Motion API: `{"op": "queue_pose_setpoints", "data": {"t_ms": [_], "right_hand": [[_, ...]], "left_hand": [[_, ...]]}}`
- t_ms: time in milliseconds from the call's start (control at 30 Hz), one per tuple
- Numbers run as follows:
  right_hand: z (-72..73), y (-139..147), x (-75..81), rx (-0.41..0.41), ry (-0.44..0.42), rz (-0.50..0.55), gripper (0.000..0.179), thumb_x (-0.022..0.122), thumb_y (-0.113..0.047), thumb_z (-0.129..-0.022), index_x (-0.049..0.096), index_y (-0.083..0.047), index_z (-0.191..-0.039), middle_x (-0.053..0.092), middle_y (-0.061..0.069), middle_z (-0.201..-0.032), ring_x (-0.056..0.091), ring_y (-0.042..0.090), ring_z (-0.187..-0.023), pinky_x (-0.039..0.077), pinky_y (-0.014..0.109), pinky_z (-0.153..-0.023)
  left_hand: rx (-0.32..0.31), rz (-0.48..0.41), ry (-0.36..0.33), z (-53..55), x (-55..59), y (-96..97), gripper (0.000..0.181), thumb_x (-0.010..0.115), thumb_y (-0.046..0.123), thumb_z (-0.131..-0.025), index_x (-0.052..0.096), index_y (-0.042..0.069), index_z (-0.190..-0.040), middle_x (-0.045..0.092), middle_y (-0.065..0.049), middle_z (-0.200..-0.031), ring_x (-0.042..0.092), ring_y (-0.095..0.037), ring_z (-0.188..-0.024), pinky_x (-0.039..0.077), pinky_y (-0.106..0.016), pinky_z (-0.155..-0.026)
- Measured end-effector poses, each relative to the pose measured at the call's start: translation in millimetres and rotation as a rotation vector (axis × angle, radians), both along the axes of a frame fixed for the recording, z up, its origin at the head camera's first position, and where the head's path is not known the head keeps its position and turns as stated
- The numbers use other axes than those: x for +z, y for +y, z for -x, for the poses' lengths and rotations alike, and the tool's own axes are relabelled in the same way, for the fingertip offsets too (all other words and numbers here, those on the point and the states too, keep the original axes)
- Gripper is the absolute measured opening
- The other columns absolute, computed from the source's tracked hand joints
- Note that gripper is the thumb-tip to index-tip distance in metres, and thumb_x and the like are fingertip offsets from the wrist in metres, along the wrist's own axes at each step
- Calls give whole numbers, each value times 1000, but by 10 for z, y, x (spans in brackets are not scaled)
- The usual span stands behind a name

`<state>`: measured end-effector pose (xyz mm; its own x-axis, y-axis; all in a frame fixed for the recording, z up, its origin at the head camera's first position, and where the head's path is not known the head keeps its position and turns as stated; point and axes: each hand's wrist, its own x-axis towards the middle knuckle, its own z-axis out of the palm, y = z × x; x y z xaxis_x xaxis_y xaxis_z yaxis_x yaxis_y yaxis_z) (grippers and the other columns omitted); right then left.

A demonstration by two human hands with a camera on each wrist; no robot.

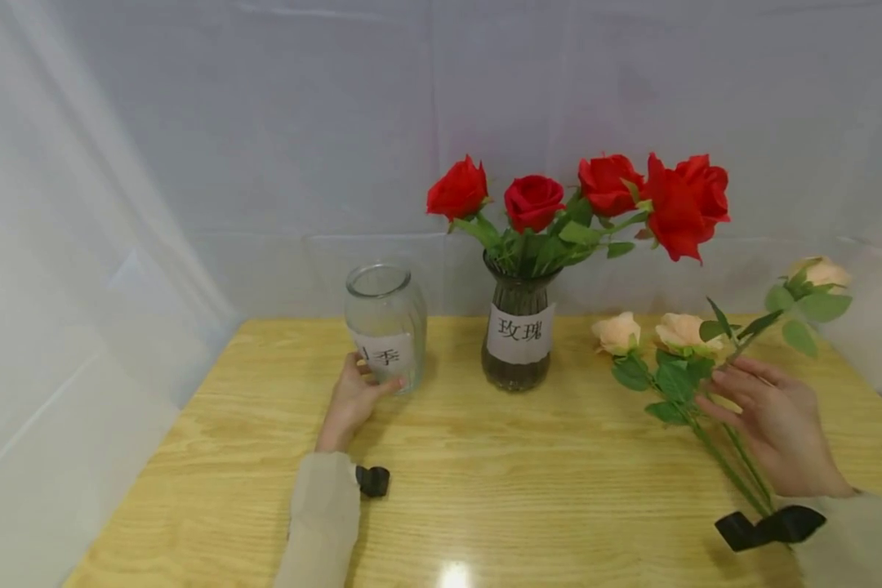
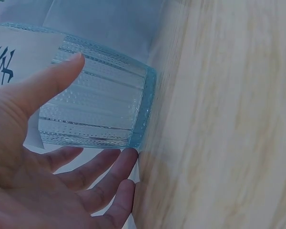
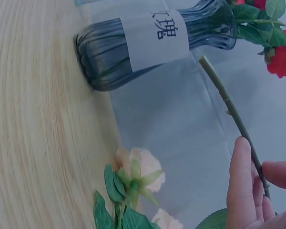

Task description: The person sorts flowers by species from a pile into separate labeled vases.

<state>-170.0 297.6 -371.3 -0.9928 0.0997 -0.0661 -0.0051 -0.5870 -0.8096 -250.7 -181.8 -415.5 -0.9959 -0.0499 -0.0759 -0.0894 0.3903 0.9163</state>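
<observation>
My left hand [image 1: 356, 400] holds a clear glass vase [image 1: 385, 306] low on its body. In the left wrist view the thumb lies over the vase's ribbed side [image 2: 95, 105], and the fingers curve along the opposite side near its base. A white paper label [image 1: 393, 358] with black characters is stuck to this vase. On the right, my right hand [image 1: 775, 416] pinches a peach rose [image 1: 821, 275] by its stem. The bare green stem [image 3: 233, 110] sticks out past thumb and fingers in the right wrist view. Two more peach roses [image 1: 682, 333] lie on the table beside that hand.
A dark glass vase [image 1: 516, 374] with a white label stands at the back middle of the wooden table [image 1: 485, 474]. Several red roses [image 1: 533, 202] fill it, some leaning right. Pale sheeting [image 1: 265, 163] hangs behind the table and on its left.
</observation>
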Motion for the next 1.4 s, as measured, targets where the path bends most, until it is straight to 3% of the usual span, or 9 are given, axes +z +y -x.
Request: {"op": "queue_pose_setpoints", "data": {"t_ms": [433, 767, 1000, 1233, 1400], "right_hand": [[37, -203, 13, -26, 68, 148, 21, 55, 14, -98, 60, -6, -103, 70, 10, -90, 71, 25, -81, 61, 44, -75], [29, -390, 38, -114, 59, 168, 23, 56, 13, -97, 54, -9, -103, 69, 10, -87, 70, 22, -78, 61, 44, -72], [28, -590, 9, -115, 182, 241, 23, 51, 16, -98, 57, -6, -99, 72, 15, -84, 72, 27, -77, 61, 50, -71], [35, -724, 27, -129, 197, 237, 24, 52, 15, -98, 64, -4, -89, 71, 14, -84, 72, 29, -76, 61, 50, -71], [58, -813, 24, -106, 254, 311, 24, 52, 16, -98, 65, -2, -91, 70, 16, -85, 72, 31, -76, 61, 51, -70]], "left_hand": [[-16, 2, -6, 3, 20, -8, 86, 77, 14, -90, 22, -8, -152, 40, -35, -145, 48, -50, -126, 46, -56, -101], [-17, -10, -16, -6, 21, -5, 88, 77, 16, -90, 20, -7, -153, 38, -35, -146, 46, -50, -129, 45, -56, -103], [-10, -19, -13, -6, 19, -1, 86, 77, 14, -91, 22, -8, -152, 39, -35, -146, 47, -50, -128, 45, -56, -103], [-15, -22, -18, -4, 18, -5, 84, 77, 14, -91, 23, -7, -152, 39, -35, -146, 46, -50, -128, 44, -56, -103], [-15, -20, -10, -6, 24, -12, 83, 76, 14, -91, 24, -7, -151, 39, -36, -146, 47, -50, -128, 45, -56, -102]]}}
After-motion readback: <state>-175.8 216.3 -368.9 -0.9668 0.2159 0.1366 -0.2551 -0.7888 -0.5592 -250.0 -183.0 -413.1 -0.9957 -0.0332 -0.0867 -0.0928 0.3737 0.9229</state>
